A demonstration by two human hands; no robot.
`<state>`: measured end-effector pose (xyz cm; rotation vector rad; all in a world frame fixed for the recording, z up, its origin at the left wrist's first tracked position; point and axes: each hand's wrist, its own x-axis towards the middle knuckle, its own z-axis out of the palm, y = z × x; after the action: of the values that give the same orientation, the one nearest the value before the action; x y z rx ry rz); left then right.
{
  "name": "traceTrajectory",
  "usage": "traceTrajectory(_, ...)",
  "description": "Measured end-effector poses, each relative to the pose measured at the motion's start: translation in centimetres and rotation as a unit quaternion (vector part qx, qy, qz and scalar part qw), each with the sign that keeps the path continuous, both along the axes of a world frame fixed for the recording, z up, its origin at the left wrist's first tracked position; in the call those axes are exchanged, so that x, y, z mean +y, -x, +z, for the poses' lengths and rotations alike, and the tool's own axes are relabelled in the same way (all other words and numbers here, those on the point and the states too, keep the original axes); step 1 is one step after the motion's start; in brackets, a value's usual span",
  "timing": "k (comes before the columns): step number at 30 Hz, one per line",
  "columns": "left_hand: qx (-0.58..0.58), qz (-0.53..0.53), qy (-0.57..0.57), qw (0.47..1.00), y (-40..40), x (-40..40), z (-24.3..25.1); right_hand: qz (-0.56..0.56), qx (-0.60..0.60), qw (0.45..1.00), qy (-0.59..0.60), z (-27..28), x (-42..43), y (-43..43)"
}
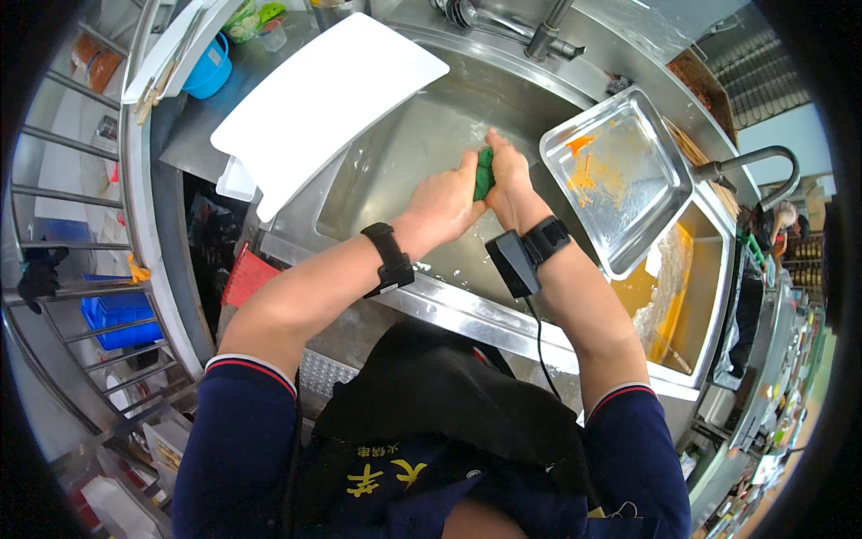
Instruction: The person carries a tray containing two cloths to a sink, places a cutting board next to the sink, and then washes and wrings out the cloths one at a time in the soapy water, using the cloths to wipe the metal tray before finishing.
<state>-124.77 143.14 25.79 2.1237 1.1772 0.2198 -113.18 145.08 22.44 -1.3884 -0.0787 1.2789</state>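
Both my hands meet over a stainless steel sink basin (377, 162), pressing a green scouring pad (483, 174) between them. My left hand (444, 199) holds the pad from the left, its thumb and fingers around it. From the right, my right hand (510, 176) closes on the same pad, fingers pointing away from me. Small white bits lie on the basin floor below the hands. To the right, a rectangular metal tray (623, 182) with orange residue rests tilted across the sink's divider. A large white board or panel (330, 108) lies over the basin's left side.
Two faucets, one at the back (553, 40) and one at the right (754, 165), reach over the sinks. The right basin holds a yellow-orange container (680, 290). A blue bucket (210, 67) stands at the back left, near a metal rack (71, 195). A person (774, 222) is far off right.
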Motion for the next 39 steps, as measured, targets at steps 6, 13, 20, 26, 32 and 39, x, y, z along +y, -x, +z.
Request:
traceTrajectory(6,-0.306,0.069,0.415,0.854,1.8,0.4,1.8,0.244,0.136,0.955,-0.094,4.6,-1.2,-2.4)
traceTrajectory(13,-0.615,0.007,0.734,0.288,0.9,-3.2,4.1,0.348,0.171,0.816,-0.429,7.3,-2.5,-2.7)
traceTrajectory(20,-0.576,0.035,0.713,0.398,2.0,-2.6,4.3,0.311,0.06,0.913,-0.256,9.0,-2.3,-0.6)
traceTrajectory(26,-0.275,0.055,0.536,0.796,1.1,-0.9,4.0,0.235,-0.084,0.961,-0.117,6.7,-1.9,0.2)
traceTrajectory(32,-0.146,0.054,0.382,0.911,-0.2,-0.6,0.4,0.213,-0.193,0.954,-0.082,1.6,-0.9,0.2)
traceTrajectory(39,-0.168,0.028,0.178,0.969,-1.1,-0.9,-3.7,0.22,-0.458,0.861,-0.015,-3.1,0.0,-0.4)
